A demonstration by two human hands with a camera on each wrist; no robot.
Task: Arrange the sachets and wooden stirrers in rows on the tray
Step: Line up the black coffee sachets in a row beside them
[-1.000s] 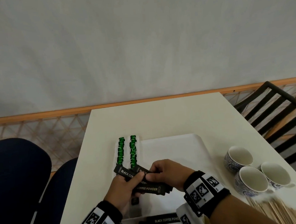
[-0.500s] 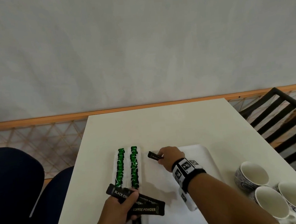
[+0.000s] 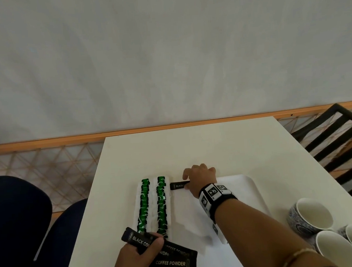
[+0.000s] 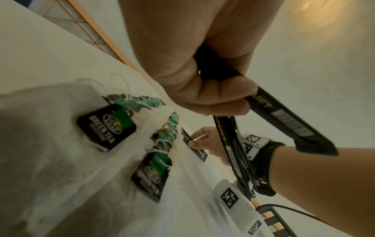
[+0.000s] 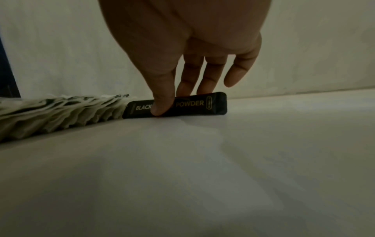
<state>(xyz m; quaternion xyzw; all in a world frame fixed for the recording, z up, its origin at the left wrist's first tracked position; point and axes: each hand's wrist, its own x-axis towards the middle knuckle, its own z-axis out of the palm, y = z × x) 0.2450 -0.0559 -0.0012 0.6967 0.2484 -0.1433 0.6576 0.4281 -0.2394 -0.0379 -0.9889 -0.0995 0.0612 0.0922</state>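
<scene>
A white tray [image 3: 241, 183] lies on the white table. Two rows of green tea sachets [image 3: 153, 203] fill its left side. My right hand [image 3: 199, 177] pinches one black coffee powder sachet [image 3: 178, 185] between thumb and fingers at the tray's far edge, just right of the tea rows; the sachet [image 5: 182, 104] stands on its long edge on the tray, with my right hand [image 5: 182, 89] over it. My left hand [image 3: 138, 259] grips a fan of black coffee powder sachets [image 3: 173, 258] at the near left, over the ends of the tea rows. In the left wrist view those sachets [image 4: 284, 121] stick out past my left hand [image 4: 202, 89].
Three blue-patterned white cups [image 3: 323, 233] stand at the near right of the table. A black slatted chair [image 3: 342, 146] is at the right, a dark blue chair [image 3: 17, 223] at the left. A pale wall rises behind the table's far edge.
My right hand took one black sachet from the left hand's bunch, carried it to the tray's far edge and set it down beside the tea rows. My left hand kept the other sachets.
</scene>
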